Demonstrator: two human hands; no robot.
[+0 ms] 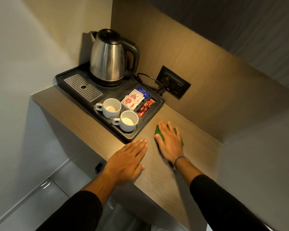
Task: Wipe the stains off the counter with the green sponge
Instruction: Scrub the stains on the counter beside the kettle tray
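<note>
The green sponge [158,132] lies on the wooden counter [158,179], mostly covered by my right hand [169,141], which presses flat on it with fingers spread; only green edges show at the left and right of the hand. My left hand [128,160] rests flat on the counter near its front edge, fingers together, holding nothing. It lies just in front of the tray's corner. No stains are clearly visible on the wood.
A black tray [132,136] at the left holds a steel kettle [109,57], two white cups [111,108], sachets [132,100] and a metal drip grate [83,87]. A wall socket [173,82] with a plugged cord sits on the back panel. Walls close in on both sides.
</note>
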